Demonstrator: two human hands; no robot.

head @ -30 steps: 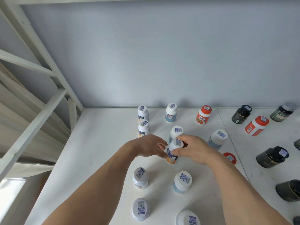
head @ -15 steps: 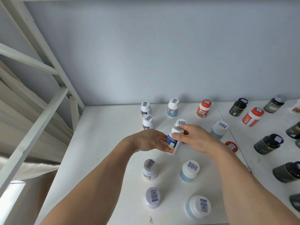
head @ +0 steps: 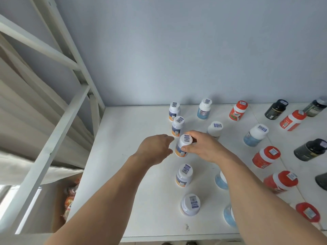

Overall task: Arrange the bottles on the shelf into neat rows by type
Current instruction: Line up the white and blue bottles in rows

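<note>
Head view, single entry. Item held: white-capped bottle with orange base (head: pixel 183 145), pinched at cap and shoulder by the thumb and fingers of the right hand (head: pixel 203 147). The bottle stands close to upright, cap leaning slightly right; whether its base touches the shelf (head: pixel 123 156) cannot be told. Left hand (head: pixel 155 149) lies just left of the bottle, fingers loosely bent, nothing seen held; contact with the bottle cannot be confirmed.

Governing relation: the held bottle sits in line with a column of like bottles, namely the rear bottle (head: pixel 174 111) by the wall, the second bottle (head: pixel 177 126) just behind the grip, and the near bottle (head: pixel 184 175) in front of it. The slot is judged to be directly under the grip, so a straight lowering would be called for. Blue-labelled bottle (head: pixel 204 108) and red bottle (head: pixel 238 110) stand further right.
</note>
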